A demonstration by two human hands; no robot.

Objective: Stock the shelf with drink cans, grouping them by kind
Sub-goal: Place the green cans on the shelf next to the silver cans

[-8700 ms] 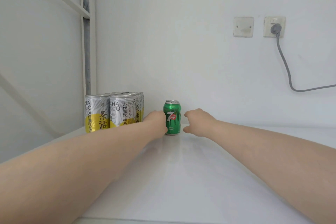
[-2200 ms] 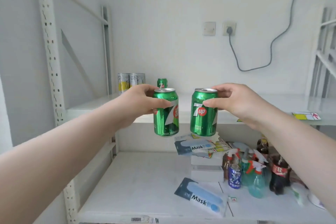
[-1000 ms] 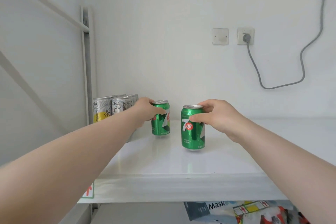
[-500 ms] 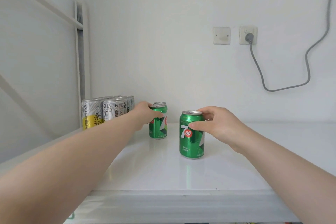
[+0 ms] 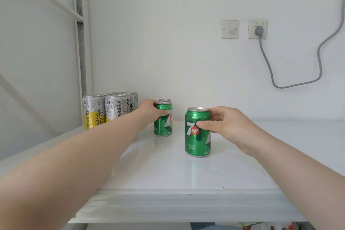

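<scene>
Head view, looking along a white shelf [image 5: 186, 177] against a white wall.

- Left hand [image 5: 147, 112]: reaches far in, fingers curled round the upper part of the far 7up can [image 5: 162, 125]. The can is upright, its base on the shelf surface, just right of the tea cans.
- Third green can [image 5: 164, 100]: directly behind the far 7up can; only its rim shows. Whether the two touch cannot be told.
- Right hand [image 5: 225, 125]: grips the near 7up can [image 5: 196, 142] from its right side, thumb across the front beside the logo, fingers wrapped behind near the top rim. The can is upright, logo facing the camera, and its base appears to rest on the shelf, with a faint green reflection below it.
- The near 7up can sits closer to the front edge and to the right of the far one; the two are apart, with bare shelf between.
- Silver-and-yellow tea cans [image 5: 104, 112]: packed block in the back-left corner, in rows running toward the wall, next to the shelf upright [image 5: 82, 52].
- Wall: blank wall plate [image 5: 230, 29] beside a wall socket [image 5: 257, 29]; a grey cable [image 5: 298, 84] is plugged in and loops off to the right.
</scene>
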